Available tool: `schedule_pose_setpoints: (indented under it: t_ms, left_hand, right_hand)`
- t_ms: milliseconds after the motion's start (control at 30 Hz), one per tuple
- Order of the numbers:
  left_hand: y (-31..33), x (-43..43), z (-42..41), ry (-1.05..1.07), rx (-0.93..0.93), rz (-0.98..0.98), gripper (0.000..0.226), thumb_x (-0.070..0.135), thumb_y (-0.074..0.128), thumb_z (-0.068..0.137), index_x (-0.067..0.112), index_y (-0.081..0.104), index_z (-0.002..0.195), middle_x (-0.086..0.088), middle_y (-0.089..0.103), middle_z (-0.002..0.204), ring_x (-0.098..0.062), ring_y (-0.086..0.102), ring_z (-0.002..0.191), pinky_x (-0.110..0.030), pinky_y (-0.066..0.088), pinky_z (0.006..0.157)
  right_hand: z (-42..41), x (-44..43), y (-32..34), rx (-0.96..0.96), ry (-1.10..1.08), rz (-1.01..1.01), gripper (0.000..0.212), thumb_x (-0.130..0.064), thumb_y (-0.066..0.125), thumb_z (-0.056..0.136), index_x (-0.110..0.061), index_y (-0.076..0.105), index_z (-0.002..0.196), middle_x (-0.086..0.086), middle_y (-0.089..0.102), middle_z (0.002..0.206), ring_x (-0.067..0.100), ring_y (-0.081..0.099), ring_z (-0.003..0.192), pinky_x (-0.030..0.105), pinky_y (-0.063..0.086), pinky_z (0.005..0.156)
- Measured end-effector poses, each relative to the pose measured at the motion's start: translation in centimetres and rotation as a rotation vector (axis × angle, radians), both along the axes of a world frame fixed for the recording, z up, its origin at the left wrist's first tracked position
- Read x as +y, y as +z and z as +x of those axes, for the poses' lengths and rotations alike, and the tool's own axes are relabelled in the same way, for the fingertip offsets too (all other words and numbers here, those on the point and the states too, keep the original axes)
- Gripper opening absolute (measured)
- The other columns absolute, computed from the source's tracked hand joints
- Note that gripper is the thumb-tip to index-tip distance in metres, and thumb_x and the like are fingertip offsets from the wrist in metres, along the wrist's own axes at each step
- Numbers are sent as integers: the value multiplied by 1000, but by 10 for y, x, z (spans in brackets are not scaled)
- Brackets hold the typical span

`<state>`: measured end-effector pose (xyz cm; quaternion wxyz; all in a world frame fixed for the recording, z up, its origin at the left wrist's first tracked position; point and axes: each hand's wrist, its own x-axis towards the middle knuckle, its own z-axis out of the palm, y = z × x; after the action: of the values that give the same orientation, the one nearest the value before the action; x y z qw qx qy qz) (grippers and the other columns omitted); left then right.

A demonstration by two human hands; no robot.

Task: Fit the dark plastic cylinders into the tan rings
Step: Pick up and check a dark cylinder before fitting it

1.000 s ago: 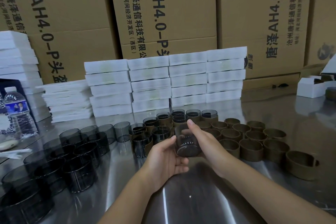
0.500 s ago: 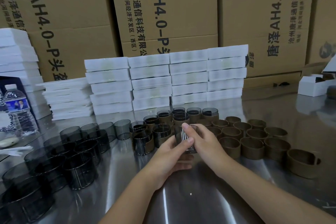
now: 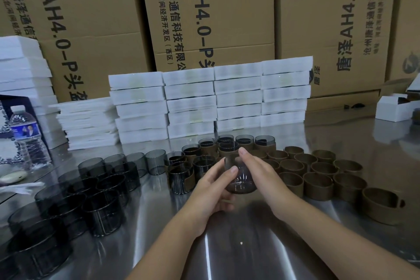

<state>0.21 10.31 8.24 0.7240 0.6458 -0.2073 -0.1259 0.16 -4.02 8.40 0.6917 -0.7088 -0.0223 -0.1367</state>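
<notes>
Between both hands, above the middle of the steel table (image 3: 227, 252), I hold one dark see-through cylinder (image 3: 241, 177). My left hand (image 3: 211, 191) grips its left side with thumb and fingers. My right hand (image 3: 259, 173) wraps its right side, forefinger over the top rim. Whether a tan ring sits round its upper part I cannot tell. Several loose dark cylinders (image 3: 100, 191) stand at the left. Several empty tan rings (image 3: 318, 177) stand at the right. Several cylinders fitted in rings (image 3: 204, 154) stand behind my hands.
Stacks of white foam trays (image 3: 211, 100) line the back of the table, with more at far left (image 3: 22, 70). Large cardboard boxes (image 3: 204, 18) form a wall behind. A water bottle (image 3: 27, 136) stands at the left edge. A small white box (image 3: 395, 109) sits at far right.
Both hands turned and shifted the held cylinder a little forward and back. Its bottom faced me, then it was tipped upright, and now it tilts toward me again. Nothing was let go.
</notes>
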Motion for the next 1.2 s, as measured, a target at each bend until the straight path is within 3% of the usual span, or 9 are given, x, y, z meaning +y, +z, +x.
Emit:
schedule_pose_setpoints:
  t_ms: [100, 233, 367, 467, 600, 733, 867, 1067, 1200]
  left_hand:
    - [0, 0, 1, -9, 26, -24, 64, 58, 71, 58, 40, 63, 119, -2, 65, 82, -12, 57, 57, -25, 50, 57]
    - [0, -1, 2, 29, 53, -27, 55, 54, 68, 67, 27, 63, 116, -2, 64, 79, -11, 56, 54, -23, 49, 54]
    - [0, -1, 5, 92, 111, -43, 38, 43, 63, 88, 16, 59, 114, -3, 63, 78, -11, 57, 54, -23, 48, 52]
    - [1, 1, 7, 119, 136, -75, 44, 46, 62, 87, 14, 61, 117, -5, 64, 79, -12, 58, 55, -24, 47, 54]
    - [2, 1, 9, 138, 187, -113, 59, 59, 60, 72, 15, 67, 111, -2, 69, 73, -12, 61, 55, -23, 47, 58]
    - [1, 1, 10, 146, 227, -123, 63, 66, 57, 63, 16, 69, 99, -3, 74, 77, -10, 66, 59, -21, 50, 60]
    - [2, 0, 10, 153, 253, -120, 71, 69, 58, 57, 16, 67, 104, -6, 76, 86, -12, 68, 64, -21, 52, 58]
    - [4, 1, 7, 113, 257, -111, 75, 71, 55, 60, 15, 68, 109, -9, 76, 100, -14, 70, 79, -20, 52, 60]
    - [4, 0, 5, 84, 237, -61, 70, 71, 56, 61, 14, 75, 97, -5, 75, 88, -11, 67, 64, -20, 52, 54]
  right_hand:
    - [4, -2, -4, 31, 12, 4, 43, -66, 55, 81, -28, 70, 95, -17, 74, 85, -2, 70, 80, 24, 49, 78]
    - [7, -1, -7, 40, -23, -15, 43, -66, 47, 87, -30, 67, 100, -6, 74, 97, 11, 69, 95, 35, 50, 94]
    - [3, 2, -5, -14, -33, -95, 30, -62, 43, 91, -37, 59, 100, -11, 66, 104, 7, 63, 96, 27, 48, 79]
    - [-3, 5, -2, -113, -2, -113, 30, -62, 50, 81, -42, 56, 102, -10, 64, 106, -5, 62, 87, 13, 45, 66]
    - [-3, 5, -4, -180, 25, -228, 48, -68, 68, 69, -53, 49, 111, -8, 56, 118, 13, 61, 98, 24, 48, 76]
    - [-3, 3, -10, -217, 29, -329, 65, -40, 83, 70, -54, 45, 121, -7, 53, 124, 16, 63, 91, 31, 54, 85]
    - [-4, 3, -9, -234, 4, -382, 68, -36, 83, 71, -54, 42, 122, -9, 51, 126, 10, 63, 90, 26, 54, 84]
    - [-4, 5, -9, -239, 0, -390, 67, -37, 82, 71, -52, 40, 121, -6, 52, 128, 13, 63, 97, 35, 52, 92]
    - [-4, 5, -10, -237, 11, -350, 75, -50, 79, 64, -45, 40, 127, -6, 50, 134, 5, 55, 116, 30, 46, 102]
